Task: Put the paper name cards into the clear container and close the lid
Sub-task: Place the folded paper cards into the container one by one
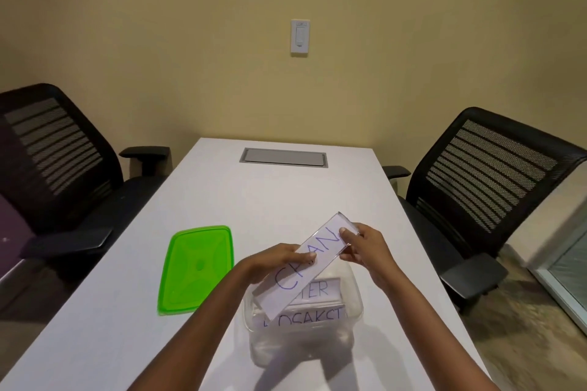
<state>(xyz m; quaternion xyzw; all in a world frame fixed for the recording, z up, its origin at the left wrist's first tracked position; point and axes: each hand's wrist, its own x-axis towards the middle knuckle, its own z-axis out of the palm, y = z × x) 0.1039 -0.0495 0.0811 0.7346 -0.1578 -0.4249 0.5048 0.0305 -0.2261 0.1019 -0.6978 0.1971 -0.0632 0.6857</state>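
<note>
Both hands pinch one name card [306,259]: the left hand [279,259] mid-card, the right hand [365,246] at its upper-right end. The card's long side slants down-left, its low end over the clear box [355,305]. The green lid [195,267] lies left on the surface [222,187].

Pretty soft, warm indoor light from overhead, faint shadows under the forearms on the white surface [127,311], glare on the clear container [354,314], wide-angle bending and slight blur at the edges.
</note>
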